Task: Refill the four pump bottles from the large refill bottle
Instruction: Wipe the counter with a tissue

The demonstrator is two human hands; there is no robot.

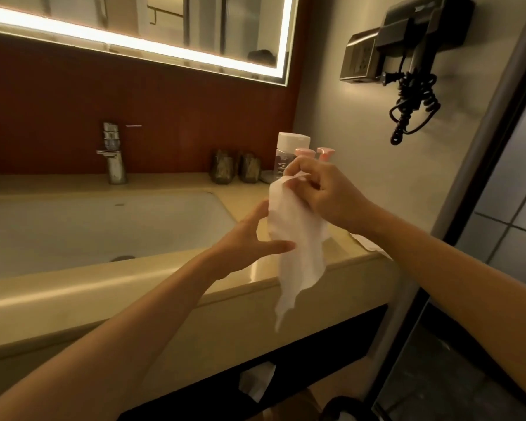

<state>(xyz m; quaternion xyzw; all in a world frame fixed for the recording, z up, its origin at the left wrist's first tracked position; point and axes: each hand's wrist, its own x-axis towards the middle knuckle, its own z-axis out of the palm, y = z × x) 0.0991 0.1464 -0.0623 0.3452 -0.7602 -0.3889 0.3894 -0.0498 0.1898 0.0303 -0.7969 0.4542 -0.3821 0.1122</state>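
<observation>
My right hand (322,192) pinches the top of a white tissue (295,238) that hangs down over the counter edge. My left hand (249,238) is beside the tissue with fingers spread, its fingertips touching the tissue's left side. Behind my right hand stands the large refill bottle (287,150) with a white cap, on the counter's back right corner. Two pink pump heads (315,153) of pump bottles show next to it; their bodies are hidden by my right hand. No other pump bottles are visible.
A beige counter (164,284) holds a white sink (104,226) with a chrome faucet (114,156). Two dark glass cups (236,167) stand by the red back wall. A hair dryer (416,71) hangs on the right wall. Another tissue (368,243) lies at the counter's right edge.
</observation>
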